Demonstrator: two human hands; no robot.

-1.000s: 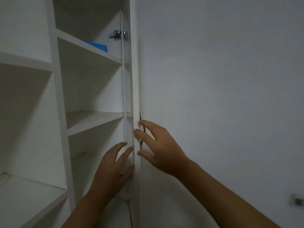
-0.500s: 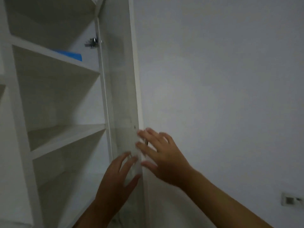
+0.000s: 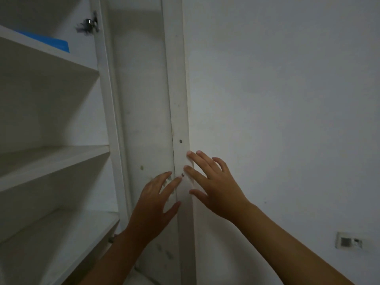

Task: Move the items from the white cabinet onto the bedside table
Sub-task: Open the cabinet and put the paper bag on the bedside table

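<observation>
The wall point(image 3: 287, 99) fills the right half of the view, plain white, with a socket plate point(image 3: 348, 241) low at the right. The white cabinet point(image 3: 51, 112) takes up the left half: open shelves, one above another, and a cabinet door point(image 3: 144, 99) swung wide so that its free edge lies near the wall. A metal hinge point(image 3: 88, 24) fixes the door to the frame at the top.

The only task item visible is a flat blue object point(image 3: 51, 41) lying on the upper shelf, toward the back, just left of the hinge. The shelves below it show nothing that can be made out. The bedside table is not in view.

The right hand point(image 3: 213, 186) has its fingers spread and straight, fingertips resting on the door's edge strip close to two small screw heads. The left hand point(image 3: 153, 204) is likewise spread flat, fingers against the inner face of the door. Neither hand pinches or clasps anything.

Step in hand, as judged: setting the door fully open to clear access to the shelves. To do it well:
- Push with flat palms, not fingertips, so the panel does not twist on its hinge.
- Keep fingers out of the gap between door edge and wall.
- Stop the door gently before it strikes the wall.
- Then reach up for the blue object.
</observation>
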